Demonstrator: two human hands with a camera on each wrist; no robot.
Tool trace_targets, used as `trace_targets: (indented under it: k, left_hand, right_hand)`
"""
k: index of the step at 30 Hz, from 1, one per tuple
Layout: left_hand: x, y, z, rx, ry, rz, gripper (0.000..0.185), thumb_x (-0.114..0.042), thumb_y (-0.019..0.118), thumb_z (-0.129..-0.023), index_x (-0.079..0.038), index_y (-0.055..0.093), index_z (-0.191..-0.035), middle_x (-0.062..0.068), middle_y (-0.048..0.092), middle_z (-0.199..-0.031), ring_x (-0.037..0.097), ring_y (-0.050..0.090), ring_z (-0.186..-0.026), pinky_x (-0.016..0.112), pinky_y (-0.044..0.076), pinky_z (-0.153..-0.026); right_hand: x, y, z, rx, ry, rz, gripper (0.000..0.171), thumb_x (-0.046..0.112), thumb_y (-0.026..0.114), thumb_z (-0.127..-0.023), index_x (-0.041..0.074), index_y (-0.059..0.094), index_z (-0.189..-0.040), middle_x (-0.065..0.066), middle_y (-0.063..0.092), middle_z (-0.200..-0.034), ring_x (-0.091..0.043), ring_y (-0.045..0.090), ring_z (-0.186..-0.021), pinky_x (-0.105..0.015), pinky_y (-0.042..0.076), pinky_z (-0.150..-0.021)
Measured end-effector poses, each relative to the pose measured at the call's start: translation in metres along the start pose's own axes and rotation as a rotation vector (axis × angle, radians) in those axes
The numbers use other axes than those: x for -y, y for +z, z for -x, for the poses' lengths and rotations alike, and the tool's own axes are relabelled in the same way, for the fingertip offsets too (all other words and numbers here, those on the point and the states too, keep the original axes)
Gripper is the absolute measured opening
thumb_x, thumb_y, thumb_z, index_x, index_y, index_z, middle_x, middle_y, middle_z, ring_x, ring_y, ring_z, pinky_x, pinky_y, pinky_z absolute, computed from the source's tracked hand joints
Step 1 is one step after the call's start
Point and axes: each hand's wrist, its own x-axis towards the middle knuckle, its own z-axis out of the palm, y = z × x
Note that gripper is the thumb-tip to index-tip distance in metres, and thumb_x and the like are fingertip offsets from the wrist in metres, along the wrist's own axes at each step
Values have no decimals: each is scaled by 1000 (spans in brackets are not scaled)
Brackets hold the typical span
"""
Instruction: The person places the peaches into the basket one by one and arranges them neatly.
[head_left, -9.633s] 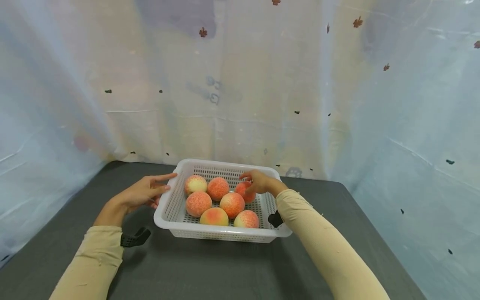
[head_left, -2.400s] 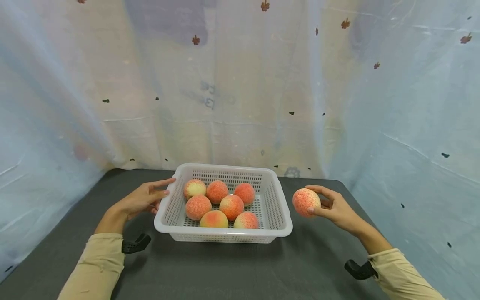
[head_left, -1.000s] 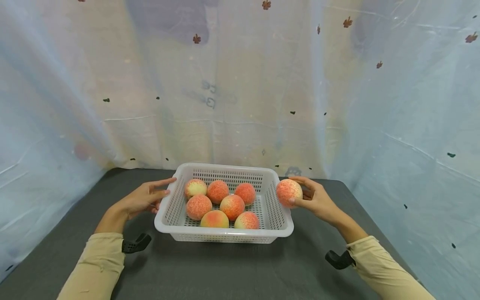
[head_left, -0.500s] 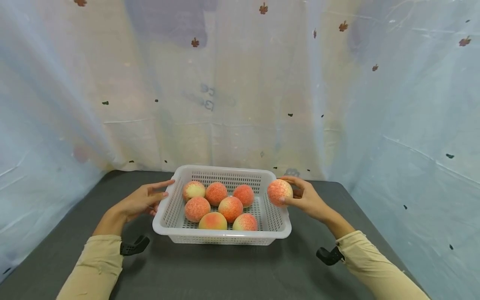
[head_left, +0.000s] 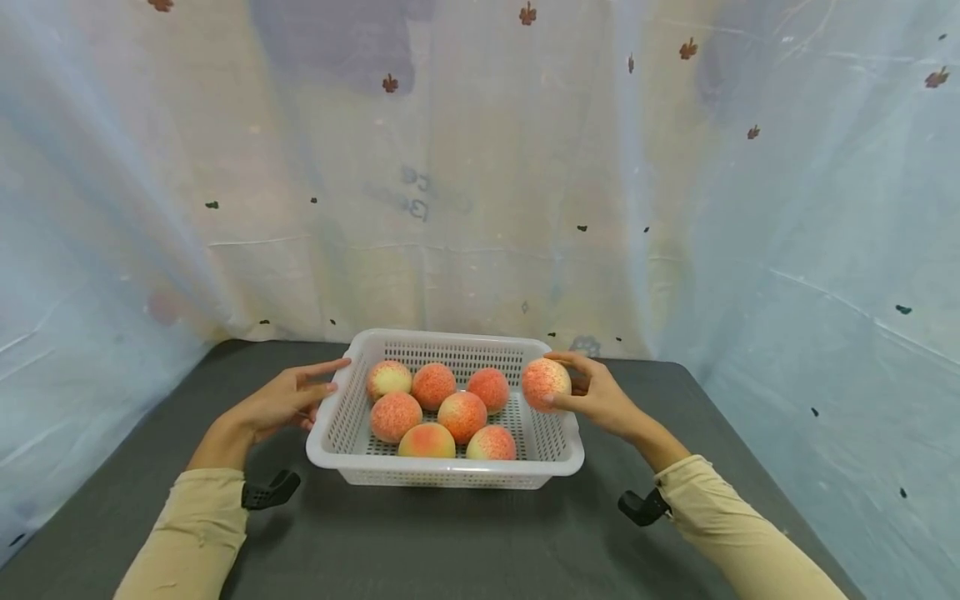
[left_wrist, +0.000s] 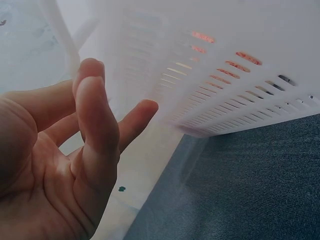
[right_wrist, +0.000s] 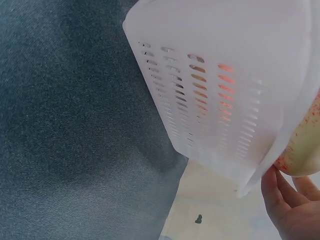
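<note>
A pale curtain [head_left: 480, 167] hangs right round the scene, dotted with small dark and reddish leaf shapes; there is a faint dark marking [head_left: 418, 193] on it above the basket, too blurred to read. Below it lies the dark grey table [head_left: 450, 542], its far edge meeting the curtain, its near part cut off by the frame, with bare surface in front of the basket and on both sides.

In the middle sits the white slotted basket [head_left: 442, 475], close to the back edge. No label shows on it. Six peaches [head_left: 438, 408] lie inside, bunched left of centre, so the right part of the basket floor is bare. In the wrist views the basket wall [right_wrist: 210, 100] is washed out, with only orange glints through the slots.

The left hand [head_left: 281, 400] rests against the basket's left rim, fingers straight and relaxed, gripping nothing; the left wrist view shows the palm [left_wrist: 55, 165] open beside the wall.

The right hand [head_left: 596, 396] grasps a seventh peach [head_left: 546, 384], fingers curled round it, holding it above the basket's right rim, just inside. In the right wrist view only a sliver of that peach [right_wrist: 302, 150] and fingertips [right_wrist: 287, 210] shows, cut off at the corner.
</note>
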Motion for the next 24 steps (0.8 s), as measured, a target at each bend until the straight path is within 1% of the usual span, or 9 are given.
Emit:
trace_targets:
  k: [7,15,17,24]
  left_hand:
    - [1,-1,0,-7,4,-6,71,-31,54,-106,-17,16,-164,9,72,-107,7,63,-63,31,59,-60]
    - [1,-2,-1,-12,5,-8,71,-32,55,-106,-17,17,-164,9,72,-107,8,62,-63,32,59,-60]
    - [1,-2,-2,-12,3,-9,71,-32,55,-105,-18,18,-164,9,72,-106,8,62,-63,33,59,-60]
    - [2,-2,-2,-9,-3,-1,71,-32,55,-105,-18,17,-164,7,72,-104,8,61,-62,31,59,-59]
  right_hand:
    - [6,5,-7,12,28,39,66,13,74,-92,2,42,-150,-27,52,-140,-41,66,-115,-42,62,-83]
    - [6,9,-11,22,24,125,62,11,78,-88,5,52,-144,-20,54,-142,-39,64,-114,-38,61,-80]
    - [6,10,-12,27,26,137,61,11,77,-88,5,52,-143,-21,55,-140,-39,64,-112,-39,61,-79]
    - [5,12,-15,55,47,157,60,16,78,-88,7,54,-142,-20,57,-138,-38,65,-113,-41,60,-84]
